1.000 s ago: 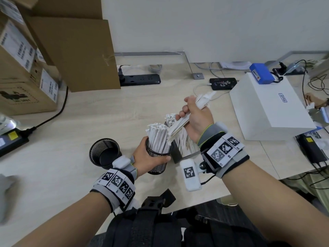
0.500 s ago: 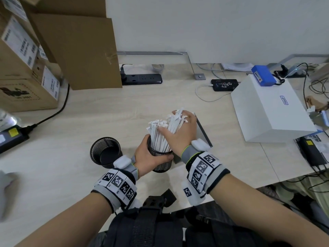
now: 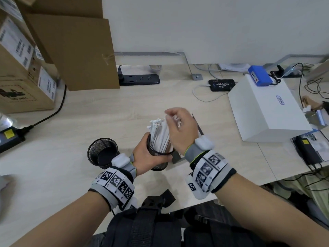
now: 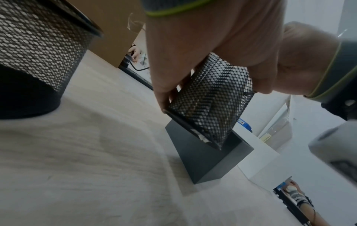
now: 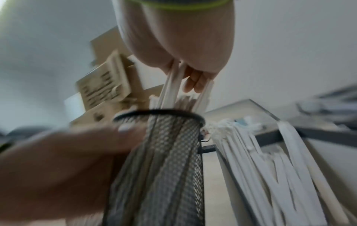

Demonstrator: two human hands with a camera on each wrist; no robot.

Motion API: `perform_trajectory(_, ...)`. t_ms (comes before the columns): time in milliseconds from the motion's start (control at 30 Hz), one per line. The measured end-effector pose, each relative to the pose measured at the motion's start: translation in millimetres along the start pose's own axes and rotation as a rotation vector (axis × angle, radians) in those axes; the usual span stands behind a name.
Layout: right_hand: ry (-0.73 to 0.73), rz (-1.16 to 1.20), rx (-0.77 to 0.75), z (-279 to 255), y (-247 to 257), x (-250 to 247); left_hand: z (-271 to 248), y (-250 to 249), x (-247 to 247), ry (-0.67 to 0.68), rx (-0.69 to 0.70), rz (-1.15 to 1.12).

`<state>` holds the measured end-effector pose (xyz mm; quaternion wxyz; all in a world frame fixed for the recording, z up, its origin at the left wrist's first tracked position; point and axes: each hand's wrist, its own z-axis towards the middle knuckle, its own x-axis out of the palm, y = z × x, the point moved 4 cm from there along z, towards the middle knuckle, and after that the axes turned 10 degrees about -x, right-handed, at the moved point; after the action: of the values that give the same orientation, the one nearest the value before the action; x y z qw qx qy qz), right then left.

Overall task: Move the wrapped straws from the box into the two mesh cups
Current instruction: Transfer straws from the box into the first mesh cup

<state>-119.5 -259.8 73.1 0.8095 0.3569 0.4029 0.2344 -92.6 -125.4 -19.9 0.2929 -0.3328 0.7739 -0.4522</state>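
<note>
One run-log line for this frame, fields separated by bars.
left hand grips tilted black mesh cup | right hand holds white wrapped straws at cup mouth | second black mesh cup empty

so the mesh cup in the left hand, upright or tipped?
Tipped. In the left wrist view the held mesh cup leans, base edge lifted over the dark box, gripped by the left hand.

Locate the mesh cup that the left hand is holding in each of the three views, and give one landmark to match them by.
Head: held mesh cup at lower centre, full of wrapped straws.
Left wrist: centre, tilted, its base lifted above the dark box.
Right wrist: lower centre, rim toward the top, left hand round its wall.
Shared landmark: the dark box, directly beside the cup in every view.
</note>
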Motion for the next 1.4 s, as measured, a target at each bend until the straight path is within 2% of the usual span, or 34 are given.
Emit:
perform_trajectory(33,0.082,-0.020,-0.091,-5.9,7.6,5.2,0.4,-3.3,0.6,0.000,0.007,-0.016)
perform_trajectory(100,0.239,-0.048,-0.149,-17.9,14.7,15.5,0.8,-8.3,-0.5,-0.009,0.030,-0.047)
perform_trajectory(133,0.266,-0.057,-0.147,-20.1,12.9,17.5,0.4,-9.8,-1.3,-0.014,0.039,-0.064)
perform_trajectory(267,0.175,-0.075,-0.171,-13.1,-6.9,13.2,-1.2,-6.0,-5.5,-0.032,0.006,-0.098)
perform_trajectory(400,0.362,-0.002,-0.066,-16.6,-8.8,15.3,-1.5,-8.2,-6.3,-0.026,0.022,-0.107)
perform_trajectory(467,0.429,0.014,-0.094,-19.3,-1.0,15.7,-1.1,-8.2,-6.5,-0.029,0.022,-0.114)
perform_trajectory(500,0.405,0.012,-0.123,-17.8,1.3,13.9,-0.9,-7.1,-7.5,-0.036,0.019,-0.107)
perform_trajectory(567,0.257,0.011,-0.133,-8.4,-1.4,6.3,-1.0,-5.0,-9.9,-0.055,0.011,-0.097)
perform_trajectory(633,0.120,0.065,-0.010,-0.7,-9.8,-0.9,-1.3,-3.7,-11.8,-0.064,0.006,-0.068)
perform_trajectory(667,0.118,0.099,0.074,0.4,-11.6,-0.8,-0.7,-2.6,-12.0,-0.071,0.009,-0.045)
perform_trajectory(733,0.248,0.089,0.169,-2.8,-7.3,10.2,-0.9,-6.0,-9.2,-0.068,0.028,0.040)
perform_trajectory(800,0.353,-0.021,0.130,-8.9,-0.9,23.8,-1.2,-11.7,-2.6,-0.040,0.085,0.142)
perform_trajectory(867,0.305,-0.108,0.047,-10.5,3.5,30.4,-1.9,-13.9,1.1,-0.034,0.126,0.164)
perform_trajectory(900,0.283,-0.115,0.010,-10.6,5.4,32.2,-2.0,-12.7,0.4,-0.039,0.123,0.143)
perform_trajectory(1000,0.345,-0.072,-0.090,-10.0,6.3,32.7,-0.7,-3.1,-8.1,-0.113,0.074,0.050)
perform_trajectory(1033,0.331,-0.062,-0.078,-7.5,2.8,27.5,-1.1,-1.2,-11.8,-0.142,0.054,0.018)
perform_trajectory(1100,0.202,-0.055,0.061,-0.9,-14.4,9.6,-0.1,2.5,-18.8,-0.203,0.013,-0.022)
perform_trajectory(1167,0.045,-0.051,0.276,3.4,-42.3,-8.9,1.3,6.5,-23.3,-0.242,-0.020,-0.044)
perform_trajectory(1200,0.011,-0.072,0.387,2.3,-57.7,-15.3,1.5,7.8,-24.3,-0.255,-0.034,-0.052)
perform_trajectory(1233,0.028,-0.117,0.487,-0.1,-69.8,-19.2,1.5,8.4,-24.4,-0.265,-0.048,-0.053)
perform_trajectory(1300,0.172,-0.254,0.643,-9.5,-93.1,-18.7,2.3,10.7,-23.1,-0.268,-0.065,-0.050)
perform_trajectory(1400,0.343,-0.351,0.763,-20.8,-115.0,-8.8,4.1,13.0,-19.6,-0.248,-0.091,-0.018)
